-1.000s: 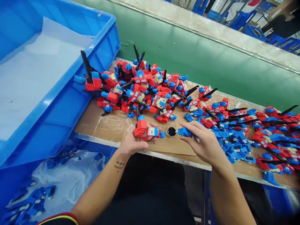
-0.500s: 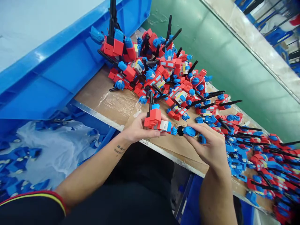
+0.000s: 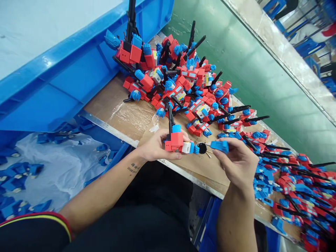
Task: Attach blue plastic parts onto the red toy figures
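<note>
1. Two bare hands are held over the near edge of the wooden bench (image 3: 126, 115); the left hand (image 3: 154, 148) is closed around a red toy figure (image 3: 176, 141), whose black rod is pointed upward.
2. A small blue part (image 3: 219, 146) is pinched between the thumb and fingers of the right hand (image 3: 237, 161), just beside the figure's blue end.
3. A black round piece (image 3: 202, 148) is seen on the bench between the two hands.
4. A heap of red and blue figures (image 3: 181, 84) is piled behind the hands, and loose blue parts (image 3: 265, 185) are spread to the right.
5. A blue crate (image 3: 65, 80) is set at the left.
</note>
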Action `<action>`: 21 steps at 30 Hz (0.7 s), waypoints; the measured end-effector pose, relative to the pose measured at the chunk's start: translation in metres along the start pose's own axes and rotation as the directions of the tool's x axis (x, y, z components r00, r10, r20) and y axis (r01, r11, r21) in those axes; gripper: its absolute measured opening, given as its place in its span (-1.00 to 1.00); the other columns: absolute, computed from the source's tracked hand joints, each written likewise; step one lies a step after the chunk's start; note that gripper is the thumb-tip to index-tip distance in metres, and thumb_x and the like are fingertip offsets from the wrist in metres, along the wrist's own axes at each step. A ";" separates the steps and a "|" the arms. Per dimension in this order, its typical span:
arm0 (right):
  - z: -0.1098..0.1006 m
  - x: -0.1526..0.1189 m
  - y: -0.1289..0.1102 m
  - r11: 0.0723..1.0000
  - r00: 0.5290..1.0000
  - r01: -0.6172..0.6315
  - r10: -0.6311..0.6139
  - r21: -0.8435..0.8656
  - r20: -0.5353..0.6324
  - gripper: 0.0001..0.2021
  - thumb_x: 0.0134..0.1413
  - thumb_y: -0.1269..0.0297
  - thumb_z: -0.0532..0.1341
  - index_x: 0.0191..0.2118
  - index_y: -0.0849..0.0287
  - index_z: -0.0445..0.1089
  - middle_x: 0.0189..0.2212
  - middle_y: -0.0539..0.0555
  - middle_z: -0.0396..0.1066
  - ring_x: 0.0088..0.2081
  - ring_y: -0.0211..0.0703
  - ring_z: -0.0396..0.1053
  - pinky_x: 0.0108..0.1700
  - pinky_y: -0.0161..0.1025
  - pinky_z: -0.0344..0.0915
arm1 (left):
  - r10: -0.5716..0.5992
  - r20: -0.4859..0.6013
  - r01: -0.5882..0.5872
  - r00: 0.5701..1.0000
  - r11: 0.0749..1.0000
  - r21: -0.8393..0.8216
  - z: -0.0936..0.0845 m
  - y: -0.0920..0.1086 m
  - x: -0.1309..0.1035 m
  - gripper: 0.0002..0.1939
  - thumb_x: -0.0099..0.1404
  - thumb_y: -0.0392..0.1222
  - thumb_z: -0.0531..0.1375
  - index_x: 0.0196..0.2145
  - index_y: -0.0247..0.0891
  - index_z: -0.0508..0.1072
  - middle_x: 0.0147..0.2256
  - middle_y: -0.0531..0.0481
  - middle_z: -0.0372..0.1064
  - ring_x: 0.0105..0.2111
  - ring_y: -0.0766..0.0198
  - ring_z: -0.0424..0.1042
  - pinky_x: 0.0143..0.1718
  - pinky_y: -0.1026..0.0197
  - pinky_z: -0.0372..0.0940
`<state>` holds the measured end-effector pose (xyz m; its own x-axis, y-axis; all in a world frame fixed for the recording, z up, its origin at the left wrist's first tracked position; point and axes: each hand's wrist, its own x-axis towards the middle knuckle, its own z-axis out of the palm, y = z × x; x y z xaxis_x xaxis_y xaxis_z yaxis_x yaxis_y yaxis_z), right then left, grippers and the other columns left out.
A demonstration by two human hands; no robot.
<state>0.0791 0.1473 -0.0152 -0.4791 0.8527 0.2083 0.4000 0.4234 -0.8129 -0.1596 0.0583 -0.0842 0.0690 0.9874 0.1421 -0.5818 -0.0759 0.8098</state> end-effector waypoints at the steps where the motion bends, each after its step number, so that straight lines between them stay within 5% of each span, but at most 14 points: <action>1: 0.001 -0.003 -0.001 0.997 0.996 -0.016 0.022 0.074 -0.083 -0.74 0.04 0.30 0.43 -0.13 0.08 0.48 -0.28 0.05 0.48 -0.31 -0.14 0.46 -0.27 -0.21 0.44 | -0.001 0.003 0.001 1.000 1.000 -0.006 0.000 0.000 0.000 -0.62 0.04 -0.35 0.46 -0.14 -0.17 0.60 -0.09 -0.11 0.46 -0.13 0.04 0.54 -0.11 0.04 0.51; 5: 0.015 -0.020 -0.017 0.941 0.953 -0.021 0.121 0.337 -0.278 -0.72 0.09 0.14 0.37 -0.11 0.04 0.40 -0.26 0.10 0.41 -0.20 0.00 0.49 -0.18 -0.06 0.49 | 0.059 0.017 -0.059 0.998 0.998 0.035 0.005 -0.001 -0.001 -0.60 0.02 -0.34 0.49 -0.15 -0.19 0.60 -0.20 -0.09 0.51 -0.27 0.13 0.56 -0.27 0.16 0.51; 13: 0.055 -0.040 -0.056 0.889 0.935 -0.073 0.219 0.453 -0.279 -0.75 0.27 0.20 0.20 0.04 0.04 0.31 -0.20 0.18 0.49 0.00 0.19 0.52 0.06 0.25 0.46 | 0.419 -0.117 -0.371 0.901 0.880 0.296 0.042 -0.013 -0.007 -0.49 0.02 -0.43 0.48 -0.07 -0.11 0.56 -0.06 -0.06 0.43 -0.02 0.07 0.52 0.03 0.08 0.48; 18: 0.059 -0.045 -0.054 0.805 0.943 -0.046 0.231 0.592 -0.241 -0.71 0.19 0.29 0.34 0.02 0.05 0.41 -0.22 0.06 0.51 -0.04 0.14 0.56 0.00 0.10 0.53 | 0.539 -0.052 -0.467 0.841 0.770 0.434 0.043 -0.015 -0.006 -0.51 0.03 -0.36 0.51 -0.08 -0.19 0.53 -0.09 -0.06 0.42 -0.07 0.15 0.54 0.00 0.13 0.49; 21: 0.055 -0.048 -0.057 0.835 0.940 -0.029 0.209 0.550 -0.268 -0.70 0.16 0.35 0.37 0.01 0.05 0.46 -0.18 0.05 0.53 -0.09 0.08 0.59 -0.07 -0.03 0.57 | 0.569 -0.016 -0.488 0.822 0.719 0.495 0.045 -0.010 -0.007 -0.59 0.12 -0.31 0.47 -0.08 -0.21 0.52 -0.09 -0.08 0.42 -0.10 0.15 0.54 -0.02 0.12 0.51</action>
<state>0.0363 0.0657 -0.0091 -0.1576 0.9724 0.1720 -0.0819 0.1607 -0.9836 -0.1180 0.0459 -0.0679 -0.2876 0.7710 0.5682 -0.0513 -0.6048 0.7947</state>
